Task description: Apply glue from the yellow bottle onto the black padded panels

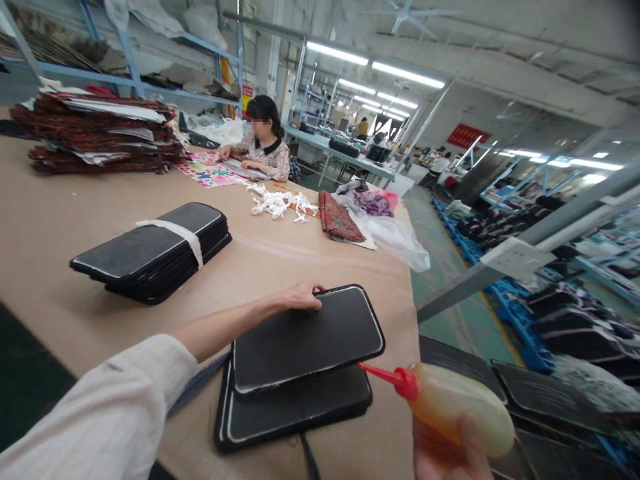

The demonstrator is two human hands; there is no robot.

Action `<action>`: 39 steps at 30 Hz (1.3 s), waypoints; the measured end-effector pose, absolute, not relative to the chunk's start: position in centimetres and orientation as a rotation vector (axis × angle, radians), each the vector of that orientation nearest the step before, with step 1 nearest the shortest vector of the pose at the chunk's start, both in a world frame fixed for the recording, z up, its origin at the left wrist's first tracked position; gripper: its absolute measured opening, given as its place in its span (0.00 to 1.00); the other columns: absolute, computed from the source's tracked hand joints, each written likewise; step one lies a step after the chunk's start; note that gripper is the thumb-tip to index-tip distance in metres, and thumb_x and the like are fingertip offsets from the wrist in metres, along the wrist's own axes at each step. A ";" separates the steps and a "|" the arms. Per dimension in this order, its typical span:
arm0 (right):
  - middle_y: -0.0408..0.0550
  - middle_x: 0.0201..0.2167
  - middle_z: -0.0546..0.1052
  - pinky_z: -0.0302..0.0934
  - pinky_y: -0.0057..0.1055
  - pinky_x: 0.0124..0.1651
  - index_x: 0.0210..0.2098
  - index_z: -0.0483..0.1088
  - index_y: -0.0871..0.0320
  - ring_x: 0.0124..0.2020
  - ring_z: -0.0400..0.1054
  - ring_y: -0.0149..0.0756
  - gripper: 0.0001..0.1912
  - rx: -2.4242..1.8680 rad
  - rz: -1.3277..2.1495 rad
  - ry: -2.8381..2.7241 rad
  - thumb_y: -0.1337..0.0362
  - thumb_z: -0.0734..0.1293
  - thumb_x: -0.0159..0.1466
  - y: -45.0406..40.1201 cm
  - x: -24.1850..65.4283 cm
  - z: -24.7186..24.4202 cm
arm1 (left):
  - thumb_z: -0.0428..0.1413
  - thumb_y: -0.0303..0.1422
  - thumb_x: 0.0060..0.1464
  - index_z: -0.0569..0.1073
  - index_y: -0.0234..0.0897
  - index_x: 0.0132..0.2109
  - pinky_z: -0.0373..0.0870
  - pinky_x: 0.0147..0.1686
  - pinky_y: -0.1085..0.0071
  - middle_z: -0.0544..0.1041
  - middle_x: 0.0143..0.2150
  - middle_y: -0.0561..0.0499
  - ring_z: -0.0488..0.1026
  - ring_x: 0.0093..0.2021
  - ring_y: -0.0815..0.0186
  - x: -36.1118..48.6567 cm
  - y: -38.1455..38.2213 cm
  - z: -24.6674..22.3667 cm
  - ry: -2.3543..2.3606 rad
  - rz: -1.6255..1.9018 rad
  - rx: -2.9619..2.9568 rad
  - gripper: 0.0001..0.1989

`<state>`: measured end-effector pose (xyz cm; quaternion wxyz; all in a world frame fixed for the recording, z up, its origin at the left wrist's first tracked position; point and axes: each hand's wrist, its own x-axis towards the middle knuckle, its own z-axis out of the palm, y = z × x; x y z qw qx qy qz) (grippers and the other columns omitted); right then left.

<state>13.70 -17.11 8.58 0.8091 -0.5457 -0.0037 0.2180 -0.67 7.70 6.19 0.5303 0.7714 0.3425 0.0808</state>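
Observation:
My left hand [301, 296] grips the far edge of a black rounded panel [310, 337], thumb on top and the other fingers mostly hidden behind it. A pale line runs round the panel's border. It lies tilted and askew over a second black panel [295, 408], whose near edge shows a similar pale line. In my right hand [450, 447] is a squeeze bottle [457, 407] of yellowish liquid with a red nozzle. The nozzle tip points left, close to the upper panel's near right corner; whether it touches cannot be made out. A dark strap sticks out under the panels.
A bundle of black panels [155, 247] tied with a white band lies at left. Beyond are stacked dark red pieces [100, 130], white strips [280, 203] and folded red fabric [340, 217]. Another person [267, 143] sits across the table. A grey post [530, 250] slants at right.

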 end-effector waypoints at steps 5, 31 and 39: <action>0.54 0.49 0.66 0.66 0.45 0.39 0.52 0.60 0.58 0.47 0.63 0.49 0.29 -1.159 0.377 -0.137 0.55 0.64 0.52 -17.7 14.8 8.7 | 0.53 0.29 0.38 0.70 0.35 0.43 0.64 0.31 0.77 0.74 0.38 0.50 0.70 0.35 0.65 -0.4 6.4 7.2 0.799 0.153 2.001 0.20; 0.51 0.48 0.67 0.59 0.48 0.50 0.43 0.65 0.61 0.48 0.63 0.43 0.28 -1.089 0.094 -0.146 0.67 0.74 0.44 -11.2 13.1 5.8 | 0.50 0.18 0.29 0.71 0.33 0.42 0.65 0.25 0.77 0.75 0.35 0.52 0.70 0.34 0.65 1.3 6.4 3.0 0.682 0.026 1.759 0.26; 0.53 0.48 0.66 0.58 0.50 0.51 0.47 0.62 0.61 0.48 0.63 0.45 0.34 -1.161 0.011 -0.190 0.66 0.75 0.42 -10.1 13.7 4.1 | 0.49 0.19 0.29 0.71 0.32 0.40 0.65 0.27 0.76 0.75 0.35 0.51 0.70 0.34 0.65 0.9 5.4 5.4 0.596 0.044 1.693 0.24</action>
